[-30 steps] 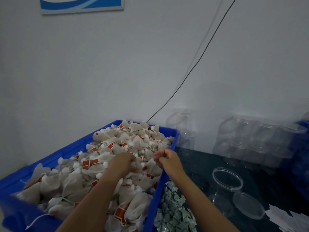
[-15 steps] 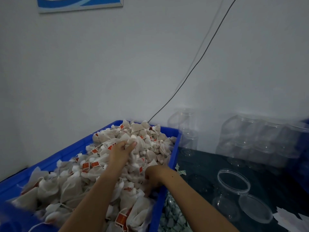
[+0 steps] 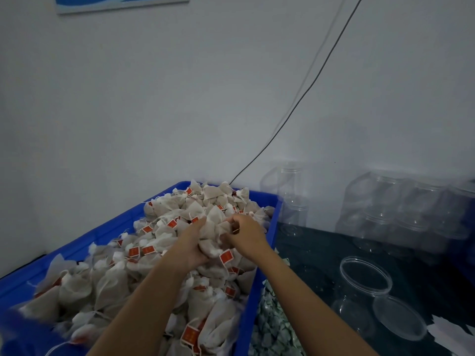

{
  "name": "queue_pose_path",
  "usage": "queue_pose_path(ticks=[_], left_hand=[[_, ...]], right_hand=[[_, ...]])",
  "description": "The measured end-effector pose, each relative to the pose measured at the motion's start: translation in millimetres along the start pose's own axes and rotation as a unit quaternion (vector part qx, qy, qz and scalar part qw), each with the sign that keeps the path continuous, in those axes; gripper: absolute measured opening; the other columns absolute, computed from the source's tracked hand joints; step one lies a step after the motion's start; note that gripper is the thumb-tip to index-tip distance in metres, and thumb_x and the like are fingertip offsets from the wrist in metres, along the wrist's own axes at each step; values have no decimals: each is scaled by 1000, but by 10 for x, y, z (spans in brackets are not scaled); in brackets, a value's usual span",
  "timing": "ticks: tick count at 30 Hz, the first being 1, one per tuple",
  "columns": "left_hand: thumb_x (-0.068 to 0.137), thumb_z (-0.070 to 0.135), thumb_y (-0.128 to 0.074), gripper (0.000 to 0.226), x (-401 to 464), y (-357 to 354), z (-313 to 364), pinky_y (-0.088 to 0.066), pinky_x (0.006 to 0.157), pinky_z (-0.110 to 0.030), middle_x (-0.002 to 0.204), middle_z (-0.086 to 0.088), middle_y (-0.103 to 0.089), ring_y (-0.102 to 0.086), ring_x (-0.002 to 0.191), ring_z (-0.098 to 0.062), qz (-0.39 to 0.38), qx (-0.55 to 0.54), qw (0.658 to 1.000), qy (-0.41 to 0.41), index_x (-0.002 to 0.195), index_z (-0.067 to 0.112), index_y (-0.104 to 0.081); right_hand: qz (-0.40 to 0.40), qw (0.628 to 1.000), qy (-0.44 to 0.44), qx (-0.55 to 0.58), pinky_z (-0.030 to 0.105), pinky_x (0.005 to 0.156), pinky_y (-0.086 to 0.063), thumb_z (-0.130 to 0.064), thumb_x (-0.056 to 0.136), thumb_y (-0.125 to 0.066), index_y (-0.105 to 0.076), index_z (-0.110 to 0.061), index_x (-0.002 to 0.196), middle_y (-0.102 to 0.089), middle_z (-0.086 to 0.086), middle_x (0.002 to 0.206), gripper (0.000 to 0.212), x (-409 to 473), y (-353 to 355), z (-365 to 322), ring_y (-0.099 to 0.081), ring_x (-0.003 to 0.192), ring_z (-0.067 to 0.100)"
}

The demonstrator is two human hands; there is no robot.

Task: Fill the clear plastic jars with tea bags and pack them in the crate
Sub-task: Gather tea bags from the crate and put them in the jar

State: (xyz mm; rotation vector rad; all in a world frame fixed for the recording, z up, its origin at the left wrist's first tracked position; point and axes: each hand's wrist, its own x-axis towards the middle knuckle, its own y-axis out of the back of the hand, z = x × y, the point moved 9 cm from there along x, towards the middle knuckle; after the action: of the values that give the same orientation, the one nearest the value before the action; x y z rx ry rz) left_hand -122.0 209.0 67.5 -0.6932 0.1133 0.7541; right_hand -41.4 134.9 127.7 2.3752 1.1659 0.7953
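While both hands, left (image 3: 191, 244) and right (image 3: 246, 233), curl their fingers round a clump of tea bags (image 3: 214, 231) over the blue bin (image 3: 259, 291), an open jar (image 3: 361, 291) and lid (image 3: 401, 318) wait right; stacked jars (image 3: 401, 206) line the wall.

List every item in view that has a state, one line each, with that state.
Left hand: cupped under a bunch of tea bags.
Right hand: fingers curled on the same bunch.
Held tea bags: lifted just above the heap.
Blue crate: heaped with tea bags.
Open jar: upright, empty, lid off.
Lid: flat on the table beside that jar.
Back jars: empty, stacked.
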Motion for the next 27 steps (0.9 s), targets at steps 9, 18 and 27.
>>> queue_pose_path(ticks=[9,18,27], left_hand=[[88,5,-61,16,-11,330,291,-57,73,-43,89,-19,-65,-64,73,-27,164,126,970,-126,102,0,-57],[90,7,-60,17,-78,383,387,-50,85,-42,102,-21,-60,-58,88,-29,195,100,965,-145,105,3,-53],[90,14,-61,42,-112,463,470,-54,69,-34,101,-14,-62,-63,79,-21,179,17,971,-157,129,5,-51]], right_hand=[[-25,990,-91,108,39,85,-53,-2,88,-52,-54,-13,98,-60,6,97,14,43,-313,241,-59,87,19],[-276,937,-106,-186,36,93,-49,-15,87,-67,-44,-10,133,-52,13,131,52,-46,-874,490,-55,114,28],[-48,969,-31,-239,33,84,-50,-7,93,-51,-66,-12,106,-66,6,107,21,80,-284,227,-62,97,22]])
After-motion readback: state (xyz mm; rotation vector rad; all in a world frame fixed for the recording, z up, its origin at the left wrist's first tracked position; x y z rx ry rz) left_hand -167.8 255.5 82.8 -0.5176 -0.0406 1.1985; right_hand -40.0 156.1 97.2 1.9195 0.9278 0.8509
